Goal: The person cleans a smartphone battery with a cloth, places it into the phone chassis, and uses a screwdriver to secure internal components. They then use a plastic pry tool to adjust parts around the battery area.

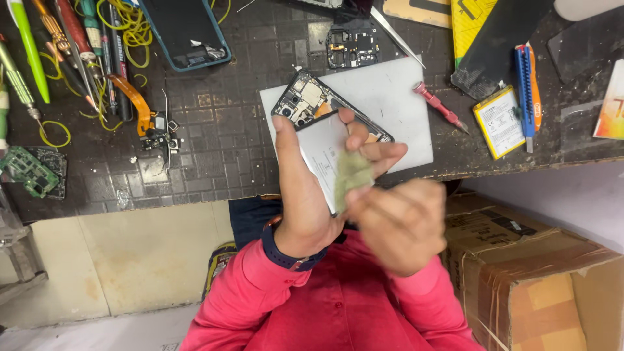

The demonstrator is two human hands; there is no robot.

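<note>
I count one opened phone (312, 107) and one greenish cloth (353, 174). My left hand (302, 188) is wrapped around the phone, thumb up; my right hand (396, 224), blurred, pinches the cloth against it.

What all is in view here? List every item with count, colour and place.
opened phone: one, black frame with its insides showing, held over the white mat
white mat: one, bench centre
cloth scrap: one, greenish, on the phone's pale panel
second phone: one, teal-edged, top left
circuit board: one, green, far left
screwdriver: one, red, right of mat
battery: one, yellow-edged, right
utility knife: one, blue and orange, right
cardboard box: one, brown, lower right
left hand: grips the phone
right hand: blurred, pinching the cloth
</note>
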